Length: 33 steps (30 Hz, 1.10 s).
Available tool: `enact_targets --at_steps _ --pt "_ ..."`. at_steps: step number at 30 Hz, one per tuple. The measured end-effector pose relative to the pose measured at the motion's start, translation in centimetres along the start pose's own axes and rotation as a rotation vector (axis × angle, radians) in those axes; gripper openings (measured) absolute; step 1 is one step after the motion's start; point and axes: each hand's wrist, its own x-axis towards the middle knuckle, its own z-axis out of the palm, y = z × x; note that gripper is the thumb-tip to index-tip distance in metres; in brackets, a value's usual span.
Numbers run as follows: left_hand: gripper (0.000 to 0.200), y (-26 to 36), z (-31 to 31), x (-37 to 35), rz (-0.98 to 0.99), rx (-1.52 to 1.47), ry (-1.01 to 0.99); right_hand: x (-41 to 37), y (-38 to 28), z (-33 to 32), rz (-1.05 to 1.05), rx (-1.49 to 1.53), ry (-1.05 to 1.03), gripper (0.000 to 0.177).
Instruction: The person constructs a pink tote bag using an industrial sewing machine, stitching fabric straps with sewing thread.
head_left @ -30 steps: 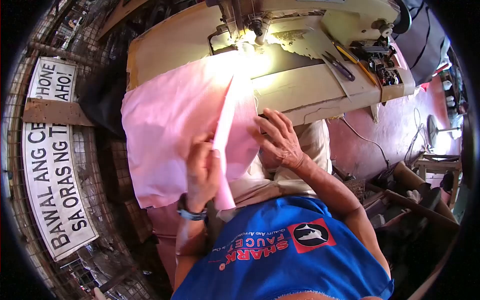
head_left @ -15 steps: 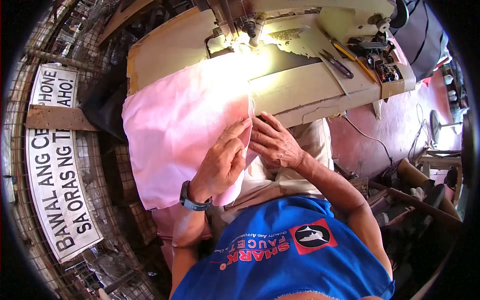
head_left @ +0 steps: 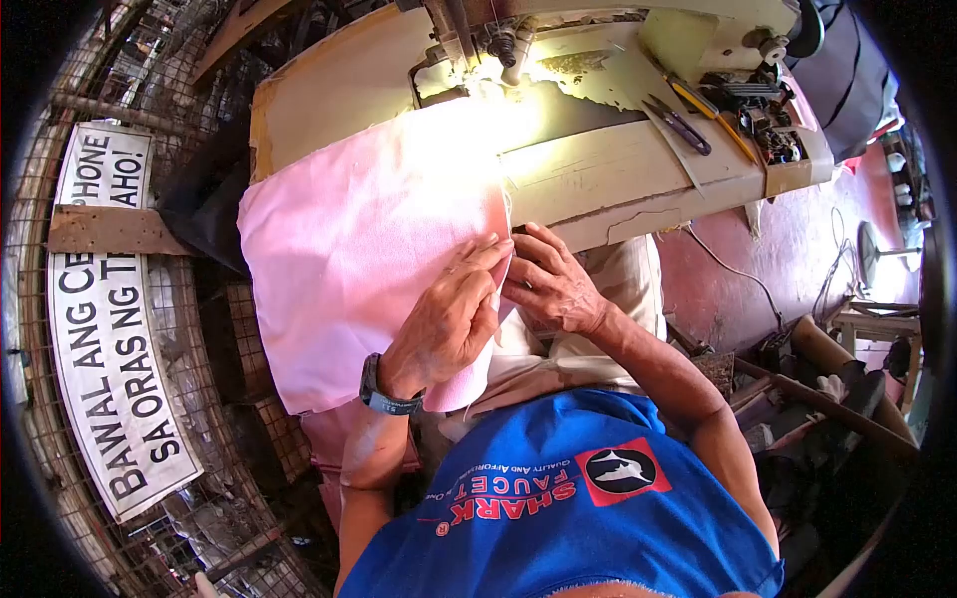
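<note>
A broad pink cloth panel (head_left: 339, 269) hangs off the worn cream surface (head_left: 588, 169), its far end beside the lit metal sewing machine (head_left: 503, 45). The left hand (head_left: 449, 314) rests bent fingers along its right edge; the right hand (head_left: 556, 282) curls against that edge. Whether either pinches, I cannot tell.

1. Plain pink cloth (head_left: 339, 269), glowing near-white at its top edge.
2. A blue shirt (head_left: 538, 548) bears red and white lettering (head_left: 520, 491) and a white shark (head_left: 619, 465) on black, framed in red.
3. Beige trousers (head_left: 630, 284); cream tabletop (head_left: 588, 179).
4. White sign (head_left: 115, 399), black capitals.
</note>
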Motion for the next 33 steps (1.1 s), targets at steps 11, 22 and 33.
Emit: enact_targets --at_steps 11,22,33 --pt "0.017 -1.1 -1.8 0.0 -0.052 -0.169 -0.077 0.1 0.0 0.1 0.019 0.034 0.073 0.028" --pt "0.043 -9.7 -5.4 7.8 0.158 0.513 -0.024 3.0 -1.6 -3.6 0.159 0.136 -0.126 0.028" --pt "0.059 -10.0 -2.7 8.0 0.045 0.541 0.093 4.8 -0.4 -7.0 0.243 0.214 -0.315 0.051"
